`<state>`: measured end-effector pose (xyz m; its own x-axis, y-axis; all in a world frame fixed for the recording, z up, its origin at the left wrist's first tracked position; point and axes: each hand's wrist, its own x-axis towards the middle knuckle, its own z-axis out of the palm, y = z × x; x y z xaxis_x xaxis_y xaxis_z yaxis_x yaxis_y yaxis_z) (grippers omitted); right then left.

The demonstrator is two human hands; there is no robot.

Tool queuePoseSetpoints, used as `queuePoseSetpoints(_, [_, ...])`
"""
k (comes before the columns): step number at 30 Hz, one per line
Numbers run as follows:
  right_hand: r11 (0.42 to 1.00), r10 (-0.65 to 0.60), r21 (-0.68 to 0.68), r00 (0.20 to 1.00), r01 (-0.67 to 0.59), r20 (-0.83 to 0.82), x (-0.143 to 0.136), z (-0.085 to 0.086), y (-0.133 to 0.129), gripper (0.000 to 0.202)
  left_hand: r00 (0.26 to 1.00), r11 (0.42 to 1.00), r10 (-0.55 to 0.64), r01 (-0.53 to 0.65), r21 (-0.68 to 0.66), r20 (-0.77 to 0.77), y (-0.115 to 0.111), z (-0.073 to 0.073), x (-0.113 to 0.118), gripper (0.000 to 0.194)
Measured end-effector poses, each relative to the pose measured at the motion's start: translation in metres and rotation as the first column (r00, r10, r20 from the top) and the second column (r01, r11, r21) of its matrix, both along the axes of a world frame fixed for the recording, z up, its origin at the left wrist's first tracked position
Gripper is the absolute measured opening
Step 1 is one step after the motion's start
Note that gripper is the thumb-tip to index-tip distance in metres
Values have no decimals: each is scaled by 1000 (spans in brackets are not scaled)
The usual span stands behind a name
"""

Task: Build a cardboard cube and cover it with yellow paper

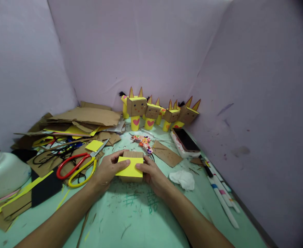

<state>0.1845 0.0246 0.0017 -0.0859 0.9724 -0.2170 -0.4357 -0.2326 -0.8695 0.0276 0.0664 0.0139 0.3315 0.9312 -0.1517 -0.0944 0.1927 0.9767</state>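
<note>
Both hands hold a small cardboard box (132, 154) over the near middle of the table. A piece of yellow paper (134, 171) lies across its top, overhanging a little on the left. My left hand (109, 169) grips the left side, its thumb on the paper. On the right side, my right hand (153, 172) is closed around the box, its thumb also pressing on the paper. The fingers beneath the box are hidden. Left of my left hand lie large scissors (83, 165) with one red and one yellow handle. Beyond the box is a flower-patterned glue gun (143, 141).
Several cardboard animal figures (136, 106) stand at the back wall. Cardboard sheets (86, 116) and scraps pile up at left, beside a pale green rounded object (5, 175). At right are a phone (186, 139) on a white box, crumpled tissue (183, 179) and markers (222, 193).
</note>
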Motion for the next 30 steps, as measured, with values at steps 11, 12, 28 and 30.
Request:
queuePoseSetpoints(11, [999, 9, 43, 998, -7, -55, -1, 3, -4, 52, 999, 998, 45, -44, 46, -25, -3, -1, 2, 61])
queuePoseSetpoints(12, [999, 7, 47, 998, -4, -60, -1, 4, -5, 52, 999, 998, 45, -44, 49, -28, -3, -1, 2, 61])
queuePoseSetpoints(28, [998, -67, -21, 998, 66, -18, -1, 4, -1, 48, 995, 1000, 0, 2, -21, 104, -1, -3, 1, 67])
queuePoseSetpoints(30, [997, -71, -24, 997, 70, -19, -1, 4, -1, 48, 997, 1000, 19, -18, -17, 78, -1, -2, 2, 68])
